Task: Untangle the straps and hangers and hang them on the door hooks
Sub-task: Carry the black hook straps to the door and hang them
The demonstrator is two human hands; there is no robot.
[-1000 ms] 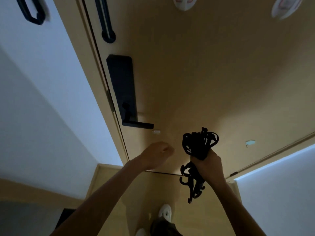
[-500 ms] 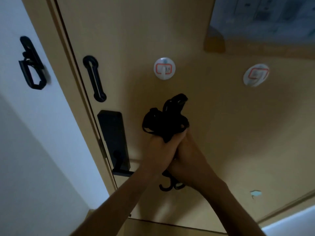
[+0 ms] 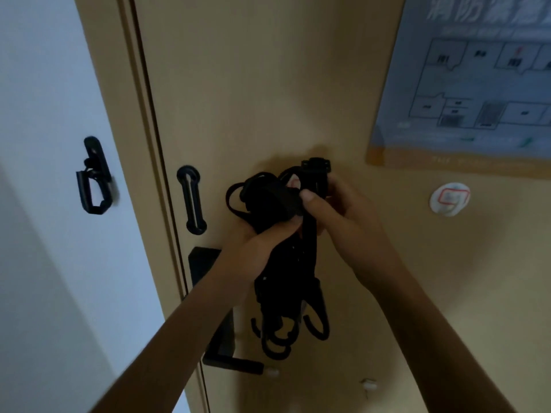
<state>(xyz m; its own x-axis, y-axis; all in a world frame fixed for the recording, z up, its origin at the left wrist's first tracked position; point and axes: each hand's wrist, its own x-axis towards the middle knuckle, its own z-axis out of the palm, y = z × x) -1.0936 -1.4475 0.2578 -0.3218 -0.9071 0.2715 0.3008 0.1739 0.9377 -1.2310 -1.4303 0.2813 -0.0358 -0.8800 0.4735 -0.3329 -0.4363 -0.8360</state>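
A black tangle of straps and hangers [image 3: 278, 254] hangs in front of the tan door [image 3: 268, 84], its curved hooks dangling at the bottom. My left hand [image 3: 250, 251] grips the bundle around its middle. My right hand [image 3: 340, 216] pinches a strap near the buckle at the top of the bundle. One white round door hook [image 3: 449, 199] with a red outline sticks to the door right of my hands. A second hook is hidden behind the bundle.
A black door lock plate and lever handle [image 3: 220, 338] sit below my left forearm. A black door chain slot [image 3: 192, 199] is on the door's left edge, its catch [image 3: 94, 177] on the white wall. A floor-plan poster [image 3: 465, 81] hangs upper right.
The view has tilted up the door. Both hands rose with the bundle; my right hand shifted from clasping the bundle's base to pinching a strap at its top.
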